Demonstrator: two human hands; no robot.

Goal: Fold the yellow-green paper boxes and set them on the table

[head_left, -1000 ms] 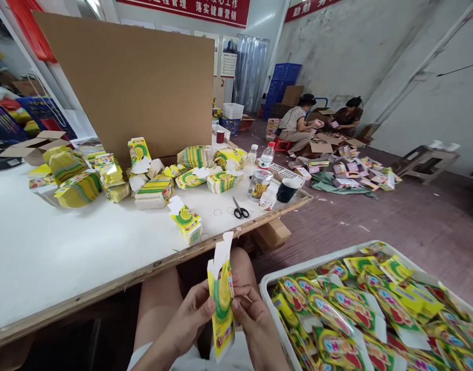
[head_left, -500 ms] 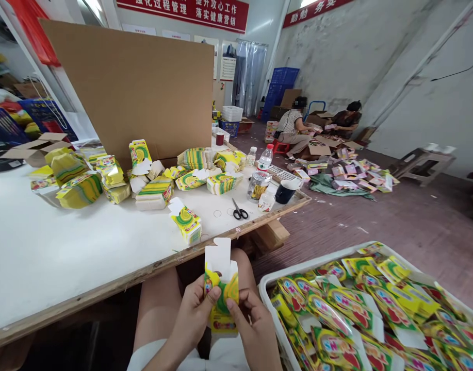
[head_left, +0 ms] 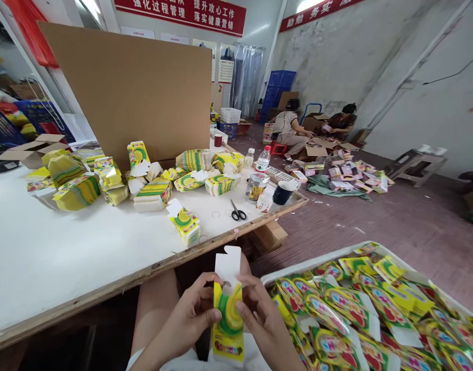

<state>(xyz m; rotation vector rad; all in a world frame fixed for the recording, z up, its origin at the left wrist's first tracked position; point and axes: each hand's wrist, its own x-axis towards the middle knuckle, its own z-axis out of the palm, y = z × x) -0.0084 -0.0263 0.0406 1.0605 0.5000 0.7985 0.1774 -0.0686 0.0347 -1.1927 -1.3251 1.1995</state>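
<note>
I hold a small yellow-and-green carton point(head_left: 228, 319) upright over my lap, its white top flap standing up. My left hand point(head_left: 190, 319) grips its left side, thumb on the front, fingers curled over the top corner. My right hand point(head_left: 261, 317) grips the right side the same way. To my right a white tray point(head_left: 294, 268) is full of several finished cartons of the same print. On the white table point(head_left: 66, 252) one folded carton point(head_left: 185, 224) stands near the front edge.
Stacks of flat yellow-green cartons point(head_left: 77, 190), scissors point(head_left: 236, 211), a jar point(head_left: 256, 185), a dark cup point(head_left: 283, 191) and bottles lie on the table before a big cardboard sheet point(head_left: 131, 87). Two people point(head_left: 290, 129) sit on the floor at the back among pink boxes.
The carton turned from edge-on to face-on in my hands and opened into a box shape; both hands shifted up to its top corners. The view dropped slightly.
</note>
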